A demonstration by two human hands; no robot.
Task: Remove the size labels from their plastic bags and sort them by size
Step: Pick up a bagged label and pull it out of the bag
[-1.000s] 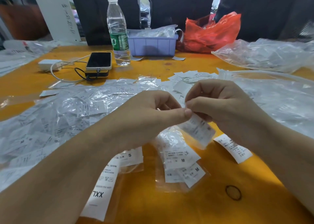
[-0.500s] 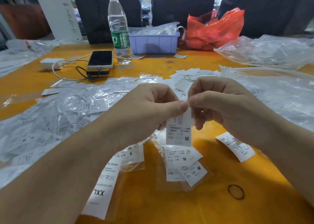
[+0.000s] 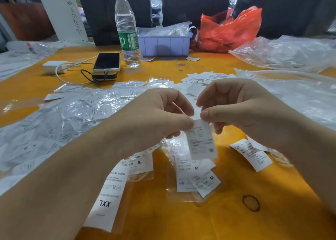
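Note:
My left hand (image 3: 156, 119) and my right hand (image 3: 234, 110) meet above the orange table (image 3: 181, 221), both pinching the top edge of a white size label in its clear plastic bag (image 3: 201, 141), which hangs down between them. Below it lie two M labels (image 3: 196, 174) on an empty bag. To their left lie an S label (image 3: 139, 162) and a long XXL label (image 3: 107, 196). An XS label (image 3: 251, 154) rests at the right, partly under my right forearm. A large heap of bagged labels (image 3: 54, 123) covers the table's left side.
At the back stand a water bottle (image 3: 127, 30), a phone (image 3: 107, 62) on a power bank with a cable, a lilac bin (image 3: 164, 44), a red plastic bag (image 3: 231, 28) and large clear bags (image 3: 291, 52). A black rubber band (image 3: 251, 203) lies front right. Loose labels (image 3: 201, 77) lie behind my hands.
The bagged label went from tilted right to hanging straight down. Its printed face with the M has turned, and my right fingers shifted to its top edge.

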